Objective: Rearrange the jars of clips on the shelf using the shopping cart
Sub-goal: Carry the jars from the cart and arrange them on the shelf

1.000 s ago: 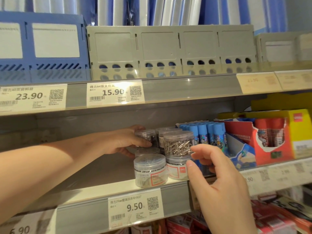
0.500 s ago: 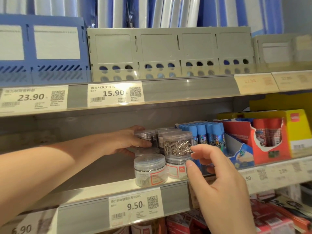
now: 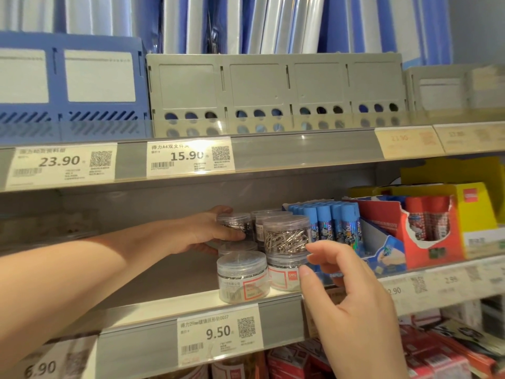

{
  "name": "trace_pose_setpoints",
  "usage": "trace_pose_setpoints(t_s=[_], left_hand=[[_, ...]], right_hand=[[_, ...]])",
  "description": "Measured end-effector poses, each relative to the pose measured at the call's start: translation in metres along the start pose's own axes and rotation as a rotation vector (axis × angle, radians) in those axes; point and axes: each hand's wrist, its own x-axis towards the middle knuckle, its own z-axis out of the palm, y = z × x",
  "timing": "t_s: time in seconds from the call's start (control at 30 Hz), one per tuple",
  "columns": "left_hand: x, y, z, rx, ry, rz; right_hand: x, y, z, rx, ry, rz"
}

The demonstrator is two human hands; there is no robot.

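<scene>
Jars of clips [image 3: 241, 279] stacked two high at the front edge of the middle shelf [image 3: 153, 302], within reach of both hands. Upper rear jar [image 3: 235, 224] gripped by left hand [image 3: 202, 231]: thumb across its front wall, other fingers over its lid. Right hand [image 3: 352, 291] half spread and holding nothing, fingers [image 3: 317, 246] just beside upper front jar [image 3: 285, 235] and lower front jar [image 3: 284, 274] beneath it; contact not determinable. Glue sticks [image 3: 333, 222] just behind those fingers. Shopping cart not in view.

Step in hand, as judged: seating or lifting the upper rear jar. Next move: steady the front stack with the right fingers, hold the gripped jar upright, clear neighbouring lids.
</scene>
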Motion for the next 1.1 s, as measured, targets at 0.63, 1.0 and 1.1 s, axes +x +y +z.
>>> trace_pose_setpoints(t_s=[0.63,1.0,1.1], left_hand=[[-0.003,0.003,0.002,0.063,0.016,-0.029],[-0.041,0.017,-0.009,0.146,0.112,0.028],[-0.06,0.019,-0.004,0.222,0.192,0.083]], right_hand=[[-0.005,-0.002,-0.006,-0.04,0.003,-0.002],[-0.016,-0.02,-0.023,-0.016,-0.07,0.02],[-0.023,-0.026,-0.031,-0.028,-0.069,0.007]])
